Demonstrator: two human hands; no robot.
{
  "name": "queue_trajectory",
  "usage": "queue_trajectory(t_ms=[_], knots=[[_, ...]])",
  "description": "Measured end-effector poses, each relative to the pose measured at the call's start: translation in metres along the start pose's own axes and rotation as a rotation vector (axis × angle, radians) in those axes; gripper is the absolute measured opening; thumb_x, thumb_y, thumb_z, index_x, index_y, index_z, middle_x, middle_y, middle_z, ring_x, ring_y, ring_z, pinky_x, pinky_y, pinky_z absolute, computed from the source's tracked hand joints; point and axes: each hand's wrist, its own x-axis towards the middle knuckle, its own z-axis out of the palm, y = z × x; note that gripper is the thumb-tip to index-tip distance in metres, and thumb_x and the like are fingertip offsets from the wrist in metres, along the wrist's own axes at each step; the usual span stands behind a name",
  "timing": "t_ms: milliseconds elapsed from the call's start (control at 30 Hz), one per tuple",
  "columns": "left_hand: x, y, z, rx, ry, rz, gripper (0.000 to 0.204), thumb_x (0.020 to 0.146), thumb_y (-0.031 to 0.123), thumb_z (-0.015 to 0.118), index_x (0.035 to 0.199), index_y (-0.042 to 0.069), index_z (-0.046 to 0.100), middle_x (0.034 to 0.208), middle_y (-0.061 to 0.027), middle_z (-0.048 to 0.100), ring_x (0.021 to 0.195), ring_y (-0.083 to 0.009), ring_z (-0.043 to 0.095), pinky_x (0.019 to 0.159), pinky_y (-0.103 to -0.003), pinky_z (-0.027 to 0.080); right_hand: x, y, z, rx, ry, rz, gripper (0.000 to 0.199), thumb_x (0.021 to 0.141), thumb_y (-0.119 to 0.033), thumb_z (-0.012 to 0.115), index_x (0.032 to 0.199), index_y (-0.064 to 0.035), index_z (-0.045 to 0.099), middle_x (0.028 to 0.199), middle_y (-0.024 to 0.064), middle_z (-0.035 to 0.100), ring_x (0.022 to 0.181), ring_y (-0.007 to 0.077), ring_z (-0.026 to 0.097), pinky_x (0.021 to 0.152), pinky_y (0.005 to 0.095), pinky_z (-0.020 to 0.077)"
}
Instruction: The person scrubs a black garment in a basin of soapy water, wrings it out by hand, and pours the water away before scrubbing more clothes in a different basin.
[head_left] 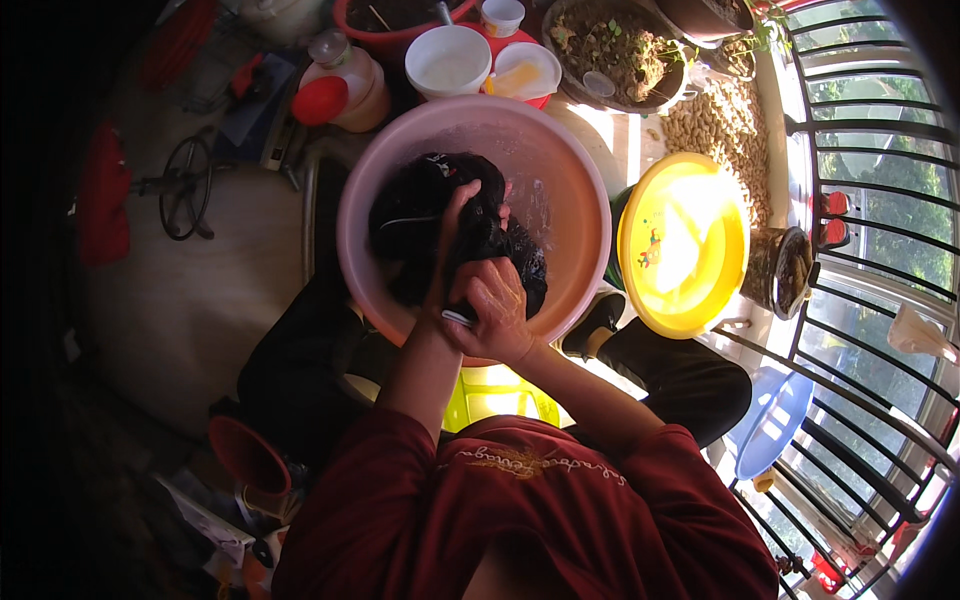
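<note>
A large pink basin (362, 285) stands between my knees with a wet, dark, bunched black garment (425, 205) in it. Thin white piping and a small light-coloured mark show on the cloth. My left hand (462, 205) reaches farther into the basin, its fingers wrapped round a fold of the garment. Nearer to me, my right hand (492, 300) is closed on another part of it, close beside my left wrist. A narrow white band lies at that wrist; whether it is a bracelet or trim I cannot tell.
To the right stands a yellow basin (735, 270) in sunlight, with a blue basin (778, 425) near the window bars (870, 205). Beyond the pink basin are a white bowl (447, 60), a red ladle (320, 100) and a soil-filled planter (615, 50). A red bucket (248, 455) stands lower left.
</note>
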Motion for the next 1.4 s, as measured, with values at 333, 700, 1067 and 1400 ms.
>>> queue_trajectory(t_ms=[333, 700, 1067, 1400], knots=[[0.017, -0.023, 0.005, -0.154, 0.332, 0.347, 0.023, 0.080, 0.019, 0.051, 0.096, 0.006, 0.063, 0.094, -0.0065, 0.064, 0.086, -0.0204, 0.061, 0.084, -0.032, 0.047, 0.040, 0.132, 0.021, -0.258, 0.148, 0.648, 0.039, 0.087, -0.039, 0.055, 0.075, -0.0031, 0.063, 0.071, 0.0251, 0.059, 0.070, 0.0455, 0.057, 0.063, 0.0507, 0.0443], [0.085, -0.020, -0.114, 0.385, 0.224, 0.678, 0.056, 0.082, 0.039, 0.066, 0.122, 0.002, 0.053, 0.118, -0.0108, 0.057, 0.113, -0.0211, 0.051, 0.099, -0.036, 0.036, -0.017, 0.183, 0.051, -0.736, 0.129, 0.384, 0.033, 0.090, -0.030, 0.054, 0.102, 0.0004, 0.058, 0.090, 0.0223, 0.059, 0.086, 0.0362, 0.058, 0.075, 0.0430, 0.0438], [0.045, 0.004, -0.025, 0.011, 0.031, 0.062, 0.044, 0.091, 0.045, 0.046, 0.107, 0.005, 0.056, 0.101, -0.0075, 0.058, 0.091, -0.0176, 0.057, 0.084, -0.030, 0.047, 0.014, 0.014, 0.002, 0.189, 0.160, 0.444, 0.012, 0.082, -0.011, 0.064, 0.093, -0.0066, 0.064, 0.100, 0.0100, 0.052, 0.093, 0.0254, 0.051, 0.081, 0.0326, 0.0426], [0.033, -0.018, -0.058, 0.090, -0.081, 0.357, 0.015, 0.084, 0.023, 0.048, 0.083, 0.013, 0.059, 0.078, 0.0003, 0.055, 0.077, -0.0122, 0.055, 0.073, -0.025, 0.046, 0.021, 0.075, 0.028, -0.075, 0.166, 0.492, 0.030, 0.079, -0.036, 0.066, 0.086, -0.0079, 0.062, 0.081, 0.0146, 0.058, 0.075, 0.0356, 0.058, 0.064, 0.0442, 0.0458]])
